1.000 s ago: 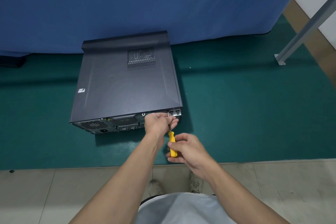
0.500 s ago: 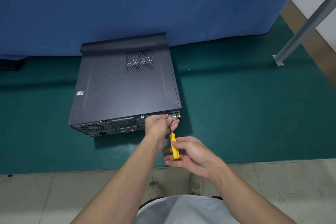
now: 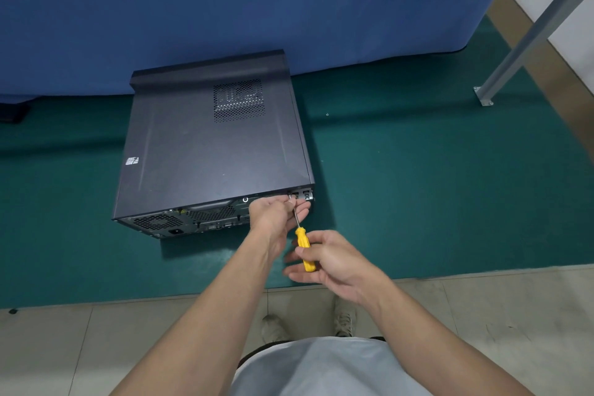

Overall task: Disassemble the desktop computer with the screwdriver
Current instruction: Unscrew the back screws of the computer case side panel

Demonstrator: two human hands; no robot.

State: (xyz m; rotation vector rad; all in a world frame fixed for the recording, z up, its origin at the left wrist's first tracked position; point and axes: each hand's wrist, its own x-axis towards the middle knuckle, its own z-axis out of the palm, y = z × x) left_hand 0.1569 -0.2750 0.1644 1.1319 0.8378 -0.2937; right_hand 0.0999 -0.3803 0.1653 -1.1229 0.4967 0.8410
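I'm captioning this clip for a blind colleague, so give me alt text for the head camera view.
A person's right hand holds a yellow-handled screwdriver to the rear corner of a black desktop computer, while the left hand holds its shaft there. The computer lies on a green mat before a blue curtain.

- The computer (image 3: 209, 151) lay flat on the green mat (image 3: 434, 186).
- The left hand (image 3: 276, 212) pinched the screwdriver (image 3: 303, 247) shaft at the computer's rear corner.
- The right hand (image 3: 334, 262) held its yellow handle.
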